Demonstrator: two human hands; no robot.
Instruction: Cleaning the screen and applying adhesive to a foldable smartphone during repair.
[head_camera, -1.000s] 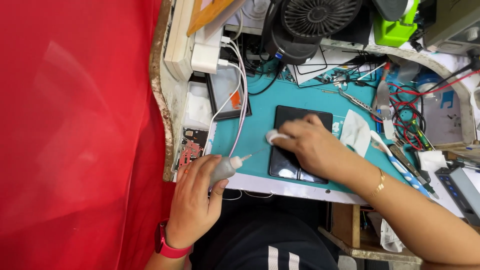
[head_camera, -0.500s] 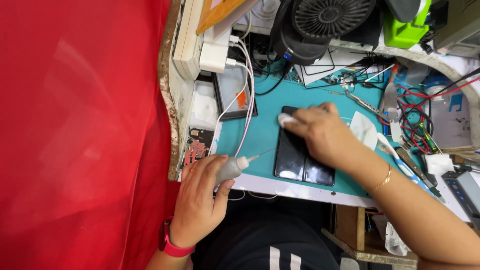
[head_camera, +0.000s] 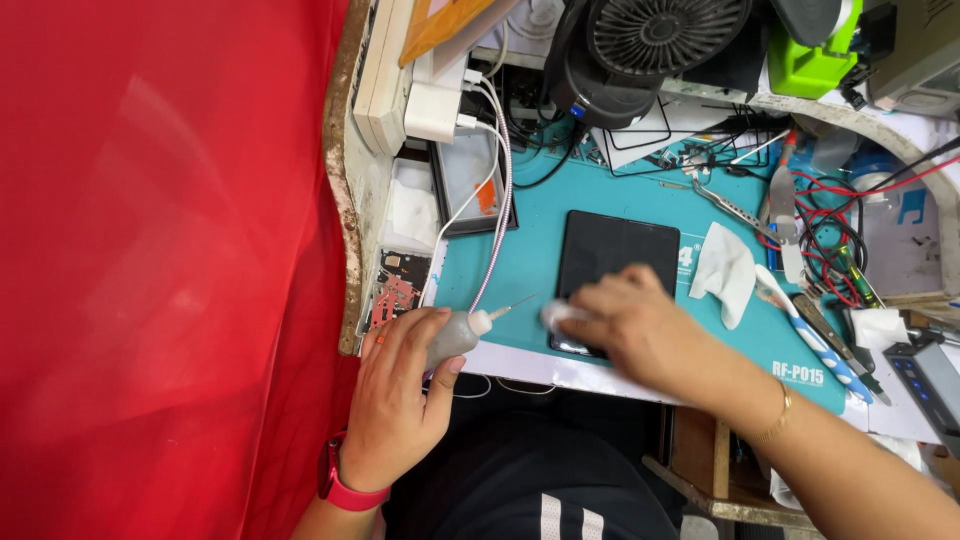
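Observation:
A black phone (head_camera: 612, 255) lies flat on a teal work mat (head_camera: 520, 260). My right hand (head_camera: 640, 325) presses a small white wipe (head_camera: 556, 315) against the phone's near end, and the hand is blurred by motion. At the mat's near left edge, my left hand (head_camera: 400, 400) grips a small grey squeeze bottle (head_camera: 455, 335) with a thin needle tip pointing right toward the phone. A red band sits on my left wrist and a thin gold bangle on the right.
A crumpled white tissue (head_camera: 725, 270) lies right of the phone. Tweezers, a blue-handled tool (head_camera: 815, 340), red wires and other tools crowd the right side. A black fan (head_camera: 655, 40), a white charger (head_camera: 432, 110) with cables and a small tray (head_camera: 470, 180) stand behind. A red wall fills the left.
My right hand has slid the white wipe from the phone's far end down to its near end. The left hand with the bottle has stayed in place.

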